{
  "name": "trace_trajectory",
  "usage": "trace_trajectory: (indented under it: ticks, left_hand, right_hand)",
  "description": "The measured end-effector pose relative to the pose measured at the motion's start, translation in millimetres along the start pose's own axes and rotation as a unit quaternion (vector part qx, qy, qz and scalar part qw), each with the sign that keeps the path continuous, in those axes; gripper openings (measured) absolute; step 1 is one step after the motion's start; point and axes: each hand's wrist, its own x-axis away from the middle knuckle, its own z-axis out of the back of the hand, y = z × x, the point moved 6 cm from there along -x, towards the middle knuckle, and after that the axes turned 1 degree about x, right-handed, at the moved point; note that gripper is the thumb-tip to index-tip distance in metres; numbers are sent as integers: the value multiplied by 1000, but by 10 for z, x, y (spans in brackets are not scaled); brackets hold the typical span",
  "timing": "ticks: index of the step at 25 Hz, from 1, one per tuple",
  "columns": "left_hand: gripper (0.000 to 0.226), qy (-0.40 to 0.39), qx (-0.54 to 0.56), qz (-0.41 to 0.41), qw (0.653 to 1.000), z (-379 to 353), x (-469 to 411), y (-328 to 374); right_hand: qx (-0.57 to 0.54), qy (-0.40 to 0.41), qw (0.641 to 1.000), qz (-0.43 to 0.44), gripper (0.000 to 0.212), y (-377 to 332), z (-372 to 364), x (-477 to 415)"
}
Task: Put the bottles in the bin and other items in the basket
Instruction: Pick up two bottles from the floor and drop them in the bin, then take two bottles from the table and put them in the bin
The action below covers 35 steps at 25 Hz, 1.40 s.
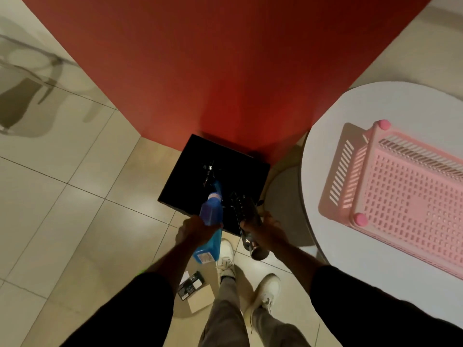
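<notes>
A small box [194,290] is lying on the floor by the shoes. The left hand [194,230] is gripping a blue bottle [210,221], the right hand [263,227] a dark bottle [250,226], both over the black bin [188,176]. The pink basket [406,196] is sitting on the white table [325,146].

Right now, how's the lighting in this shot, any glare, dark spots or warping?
Head view: dim and warm overall; the bin is nearly pure black, its inside unreadable; the dark bottle in the right hand blends into it; soft glare on the floor tiles; wide-angle lens bends the table edge.
</notes>
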Motion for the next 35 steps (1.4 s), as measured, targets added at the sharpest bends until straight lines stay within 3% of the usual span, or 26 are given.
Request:
trace_trajectory:
  ticks: [2, 6, 10, 12, 16, 21, 26, 31, 35]
  left_hand:
    - [80, 9, 4, -11, 1000, 114, -357, 75]
    - [97, 16, -24, -14, 999, 241, -928, 249]
    - [100, 3, 5, -14, 1000, 190, -1301, 295]
    - [110, -27, -32, -25, 999, 84, -1326, 219]
    - [114, -19, -177, -106, 978, -89, -1008, 55]
    - [107, 0, -200, -238, 950, -69, -320, 160]
    - [111, 4, -267, -307, 914, -114, 220, 358]
    - [120, 5, -328, -411, 851, -287, 684, 509]
    - [105, 50, -328, -485, 809, -343, 1217, 886]
  right_hand:
    - [15, -3, 1000, 5, 39, -229, -54, -253]
    - [27, 41, 999, 3, 76, -459, -146, -851]
    - [105, 43, 993, 23, 65, -598, -205, -1151]
    - [179, 29, 982, 51, 62, -597, -244, -1140]
    - [287, -27, 955, 76, 60, -357, -365, -886]
    - [360, -40, 926, 105, 74, -93, -367, -380]
    - [398, 51, 899, 177, 93, -44, -157, 79]
    - [348, 106, 907, 210, 105, -6, 254, 605]
    - [329, 194, 896, 228, 103, 379, 585, 1115]
